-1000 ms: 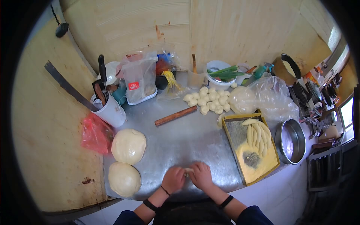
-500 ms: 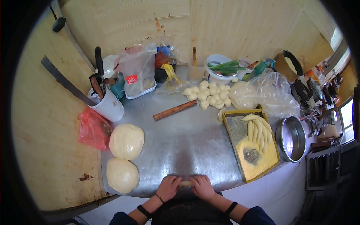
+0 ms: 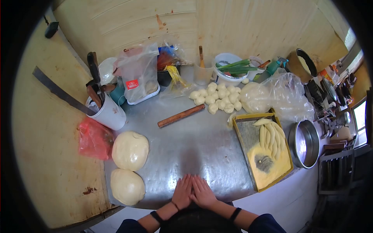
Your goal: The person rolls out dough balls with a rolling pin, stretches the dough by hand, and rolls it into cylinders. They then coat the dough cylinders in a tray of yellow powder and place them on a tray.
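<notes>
My left hand (image 3: 182, 191) and my right hand (image 3: 203, 192) lie side by side at the front edge of the metal table (image 3: 163, 147), fingers stretched forward and touching at the middle. Whatever is under the palms is hidden. Left of them sit two large smooth dough rounds, one (image 3: 130, 150) behind the other (image 3: 127, 186). A wooden rolling pin (image 3: 181, 115) lies farther back. To the right, a yellow-rimmed tray (image 3: 245, 159) holds long dough strips (image 3: 272, 138) and yellow powder (image 3: 268, 176).
Small dough balls (image 3: 217, 97) lie at the back beside a plastic bag of dough (image 3: 268, 95). A round metal pan (image 3: 305, 143) stands at right. At left are a white container (image 3: 111, 115) with knives and a red bag (image 3: 94, 139).
My hands have come together and now extend farther forward on the table. The small dough piece seen between them is now hidden. The view has shifted slightly.
</notes>
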{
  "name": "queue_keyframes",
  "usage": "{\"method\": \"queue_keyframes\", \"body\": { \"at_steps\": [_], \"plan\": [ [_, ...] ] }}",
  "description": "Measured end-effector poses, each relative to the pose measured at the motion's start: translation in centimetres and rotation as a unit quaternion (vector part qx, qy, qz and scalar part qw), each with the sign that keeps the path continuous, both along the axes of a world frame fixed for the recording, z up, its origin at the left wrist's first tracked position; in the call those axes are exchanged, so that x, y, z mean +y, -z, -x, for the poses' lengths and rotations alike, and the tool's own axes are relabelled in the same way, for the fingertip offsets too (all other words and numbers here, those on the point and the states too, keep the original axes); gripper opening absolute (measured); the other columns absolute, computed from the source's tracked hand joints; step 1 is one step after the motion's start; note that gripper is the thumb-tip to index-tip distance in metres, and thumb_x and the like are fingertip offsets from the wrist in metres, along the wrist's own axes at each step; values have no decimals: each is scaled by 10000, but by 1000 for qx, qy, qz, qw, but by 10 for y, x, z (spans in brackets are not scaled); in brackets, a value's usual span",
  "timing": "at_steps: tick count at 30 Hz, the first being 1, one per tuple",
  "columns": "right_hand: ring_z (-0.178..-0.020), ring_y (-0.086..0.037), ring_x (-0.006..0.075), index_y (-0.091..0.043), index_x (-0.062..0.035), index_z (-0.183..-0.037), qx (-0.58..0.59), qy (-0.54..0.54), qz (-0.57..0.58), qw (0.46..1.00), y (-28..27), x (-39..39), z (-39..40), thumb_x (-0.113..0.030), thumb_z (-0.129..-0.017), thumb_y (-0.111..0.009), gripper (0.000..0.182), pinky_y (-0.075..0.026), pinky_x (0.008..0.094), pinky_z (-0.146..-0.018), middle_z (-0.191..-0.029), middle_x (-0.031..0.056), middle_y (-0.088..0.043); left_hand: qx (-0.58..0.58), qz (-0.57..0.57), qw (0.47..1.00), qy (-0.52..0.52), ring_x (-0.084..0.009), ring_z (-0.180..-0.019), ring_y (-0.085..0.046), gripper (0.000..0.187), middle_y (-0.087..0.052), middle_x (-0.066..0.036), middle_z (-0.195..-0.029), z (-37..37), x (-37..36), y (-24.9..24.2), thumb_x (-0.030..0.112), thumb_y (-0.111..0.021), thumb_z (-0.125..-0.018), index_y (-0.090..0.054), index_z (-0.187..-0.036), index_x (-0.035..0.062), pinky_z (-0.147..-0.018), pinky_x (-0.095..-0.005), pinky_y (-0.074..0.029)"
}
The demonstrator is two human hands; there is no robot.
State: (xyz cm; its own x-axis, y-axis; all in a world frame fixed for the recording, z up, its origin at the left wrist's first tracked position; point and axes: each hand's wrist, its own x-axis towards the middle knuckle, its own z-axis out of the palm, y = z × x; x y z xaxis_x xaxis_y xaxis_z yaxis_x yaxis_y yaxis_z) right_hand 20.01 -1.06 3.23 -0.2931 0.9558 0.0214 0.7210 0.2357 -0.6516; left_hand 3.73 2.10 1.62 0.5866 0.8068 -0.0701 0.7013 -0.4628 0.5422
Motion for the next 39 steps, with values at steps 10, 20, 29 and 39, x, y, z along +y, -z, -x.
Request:
{"method": "queue_keyframes", "body": {
  "at_steps": [10,20,29,39],
  "plan": [
    [-1440,-305,401,-315,90,-1467,-42,53,-81,994,34,68,-4,-462,-905,-544,821,-240,537,-1172,-1522,279,-338,-25,22,999,-10,-373,-1466,-266,666,-309,-237,-1558,-15,75,10,318,-473,-934,-334,-1485,-30,-1180,-536,-210],
    [-1443,-290,424,-317,108,-1453,-70,114,-78,988,17,142,-8,-426,-931,-514,772,-252,513,-1174,-1516,304,-331,76,-72,993,-51,-333,-1493,-215,671,-278,-202,-1584,-35,125,0,348,-429,-962,-293,-1503,-25,-1182,-567,-150],
    [-1459,-270,397,-307,90,-1471,-53,35,-3,998,17,22,-10,-456,-932,-501,792,-225,514,-1185,-1524,289,-333,17,90,996,20,-325,-1511,-173,683,-239,-205,-1603,-12,36,11,379,-391,-982,-253,-1533,0,-1192,-564,-113],
    [-1430,-337,327,-357,-24,-1481,3,-18,-3,1000,15,12,-10,-366,-891,-600,724,-259,475,-1172,-1498,194,-411,-82,59,994,41,-417,-1442,-292,694,-333,-270,-1529,15,25,-7,418,-452,-951,-356,-1449,-55,-1181,-568,-169]
  ]
}}
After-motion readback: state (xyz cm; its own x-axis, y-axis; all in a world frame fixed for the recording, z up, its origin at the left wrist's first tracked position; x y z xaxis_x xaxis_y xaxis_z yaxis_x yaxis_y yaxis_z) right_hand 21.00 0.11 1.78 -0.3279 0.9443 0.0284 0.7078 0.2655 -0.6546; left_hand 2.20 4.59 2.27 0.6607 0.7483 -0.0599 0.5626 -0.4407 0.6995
